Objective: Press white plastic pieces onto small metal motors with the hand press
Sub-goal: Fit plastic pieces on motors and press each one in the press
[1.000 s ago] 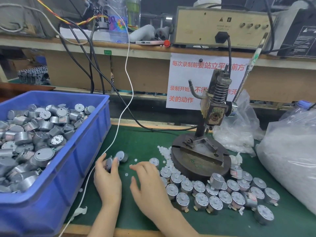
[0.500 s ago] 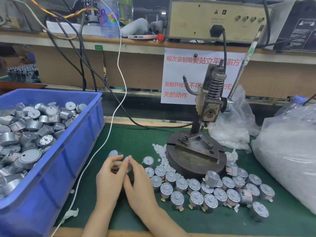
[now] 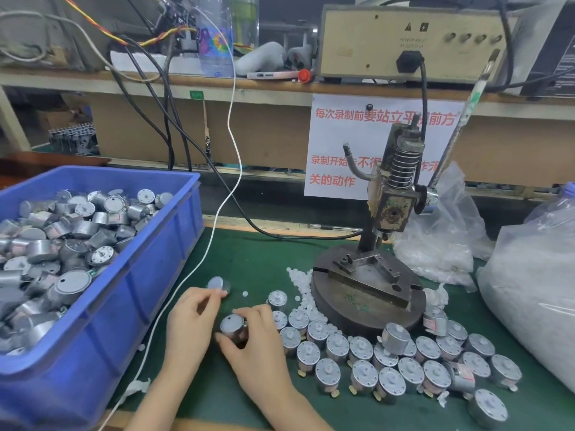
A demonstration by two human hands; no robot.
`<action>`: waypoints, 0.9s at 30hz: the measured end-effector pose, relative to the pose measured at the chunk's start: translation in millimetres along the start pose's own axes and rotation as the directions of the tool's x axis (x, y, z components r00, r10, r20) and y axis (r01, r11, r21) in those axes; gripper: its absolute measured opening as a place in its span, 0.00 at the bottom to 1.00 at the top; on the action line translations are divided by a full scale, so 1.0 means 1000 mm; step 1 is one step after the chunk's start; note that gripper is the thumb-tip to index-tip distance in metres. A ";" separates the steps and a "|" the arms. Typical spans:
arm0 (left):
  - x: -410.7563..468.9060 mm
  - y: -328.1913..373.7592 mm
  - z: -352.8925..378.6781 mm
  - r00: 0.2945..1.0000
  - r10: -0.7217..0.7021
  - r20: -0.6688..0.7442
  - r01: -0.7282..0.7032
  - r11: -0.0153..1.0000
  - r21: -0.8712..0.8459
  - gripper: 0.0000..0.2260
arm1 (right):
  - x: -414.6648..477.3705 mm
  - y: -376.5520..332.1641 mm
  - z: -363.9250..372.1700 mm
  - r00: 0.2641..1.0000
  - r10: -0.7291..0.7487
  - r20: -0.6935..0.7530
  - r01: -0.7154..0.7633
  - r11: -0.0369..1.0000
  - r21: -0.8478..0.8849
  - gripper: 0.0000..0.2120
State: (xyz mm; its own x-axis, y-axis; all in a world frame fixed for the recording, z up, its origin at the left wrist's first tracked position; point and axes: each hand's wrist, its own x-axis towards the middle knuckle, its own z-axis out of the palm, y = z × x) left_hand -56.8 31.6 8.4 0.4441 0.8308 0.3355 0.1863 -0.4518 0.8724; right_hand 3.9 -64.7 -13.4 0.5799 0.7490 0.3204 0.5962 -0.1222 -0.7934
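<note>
Presently I record the hand press standing upright on the green worktop, with its lever slanting up. In front of the press base and to its left, the right hand grips one small metal motor, with thumb and fingers curled round its body and its flat end facing up. The left hand is just left of that, fingers bent, tips beside a second, blurred motor; I cannot tell whether it pinches it. Loose white plastic pieces lie against the left edge of the press base. Rows of motors with white pieces on top stand in front of the base. A blue bin heaped with motors sits well left of the press, and clear bags of white pieces lie to its right.
</note>
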 end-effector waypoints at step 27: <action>-0.004 -0.013 0.000 0.758 0.583 0.291 -0.633 0.553 0.542 0.13 | 0.002 -0.003 -0.007 0.958 0.206 -0.201 -0.136 0.939 0.317 0.17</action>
State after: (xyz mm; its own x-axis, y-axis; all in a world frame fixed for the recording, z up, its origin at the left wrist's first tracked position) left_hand -61.1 33.7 -4.2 0.7006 0.2717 0.6598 0.2966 -0.9519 0.0771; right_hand 7.6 -67.6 -6.8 0.7898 0.5614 0.2470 0.3049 -0.0099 -0.9523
